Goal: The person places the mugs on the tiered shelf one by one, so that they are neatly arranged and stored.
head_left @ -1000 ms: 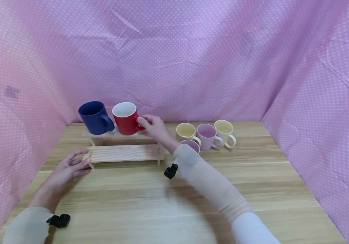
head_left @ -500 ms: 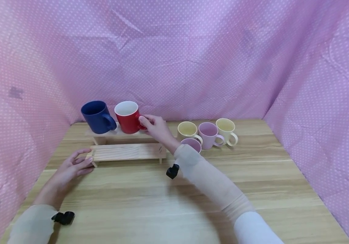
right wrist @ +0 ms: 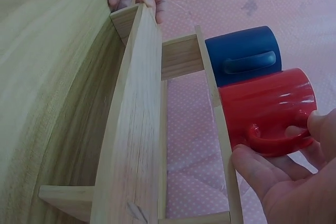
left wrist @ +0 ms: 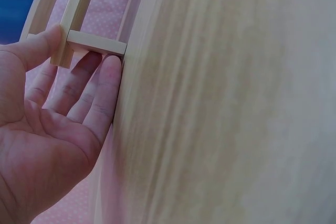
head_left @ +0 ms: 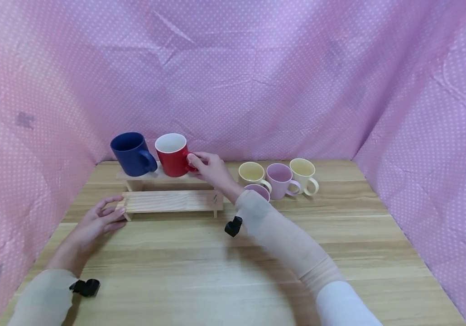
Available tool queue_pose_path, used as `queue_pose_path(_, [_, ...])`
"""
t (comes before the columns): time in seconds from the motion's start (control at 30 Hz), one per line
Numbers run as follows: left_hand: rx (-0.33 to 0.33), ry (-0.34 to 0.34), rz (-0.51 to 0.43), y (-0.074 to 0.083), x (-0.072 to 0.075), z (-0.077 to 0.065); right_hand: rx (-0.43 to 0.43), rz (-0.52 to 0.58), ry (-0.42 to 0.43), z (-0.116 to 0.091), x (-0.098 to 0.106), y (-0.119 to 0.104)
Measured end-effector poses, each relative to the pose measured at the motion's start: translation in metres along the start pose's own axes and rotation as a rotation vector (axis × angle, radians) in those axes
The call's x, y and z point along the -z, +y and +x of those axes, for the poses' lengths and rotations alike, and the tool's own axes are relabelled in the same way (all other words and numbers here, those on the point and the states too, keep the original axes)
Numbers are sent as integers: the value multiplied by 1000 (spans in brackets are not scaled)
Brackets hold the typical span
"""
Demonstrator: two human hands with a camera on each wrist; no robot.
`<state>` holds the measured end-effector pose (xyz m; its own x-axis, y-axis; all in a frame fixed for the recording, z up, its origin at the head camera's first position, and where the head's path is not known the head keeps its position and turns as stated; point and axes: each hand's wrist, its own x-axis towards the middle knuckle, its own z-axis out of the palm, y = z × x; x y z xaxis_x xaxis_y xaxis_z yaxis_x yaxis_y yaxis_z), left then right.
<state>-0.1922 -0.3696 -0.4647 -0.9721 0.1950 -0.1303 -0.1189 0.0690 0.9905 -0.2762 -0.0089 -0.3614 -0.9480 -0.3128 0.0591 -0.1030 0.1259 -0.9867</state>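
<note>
My right hand (head_left: 213, 173) pinches the handle of a red mug (head_left: 173, 164) with a white inside. That mug stands upright at the upper step of a two-step wooden rack (head_left: 171, 202). To its left, a dark blue mug (head_left: 132, 159) is on the same step, handle turned right. My left hand (head_left: 93, 222) holds the left end of the lower step. In the left wrist view its thumb lies against the board's edge, and the fingers (left wrist: 107, 80) reach to the rack's leg. The right wrist view shows the red mug's handle (right wrist: 275, 145) between thumb and fingers.
Right of the rack, a yellow mug (head_left: 251, 172), a lilac mug (head_left: 278, 181) and a pale yellow mug (head_left: 303, 174) stand on the wooden table (head_left: 200, 271). Another lilac mug (head_left: 258, 190) is partly behind my right forearm. Pink dotted cloth (head_left: 233, 81) hangs around the table.
The head view has shifted a little, so everything appears slightly further right. Both hands keep their hold, and the red mug keeps its place beside the blue one.
</note>
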Motion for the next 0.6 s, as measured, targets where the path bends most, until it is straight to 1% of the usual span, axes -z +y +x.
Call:
queue_pose_path(0.13, [-4,-12,-6,0,1,1,6,-35,-2,0,0,-1])
queue_pose_path(0.33, [-5,-16,-16,-1,2,1,-30,-54,-16,-3,1,-5])
queue_pose_path(0.47, [-6,-14,-31,-2,2,1,-9,-80,-14,-7,6,-9])
queue_pose_path(0.53, [-11,-16,-42,-3,2,2,17,-95,-14,-8,11,-8])
queue_pose_path(0.6, [-16,-19,-45,-4,1,2,25,-110,-17,-10,17,-9])
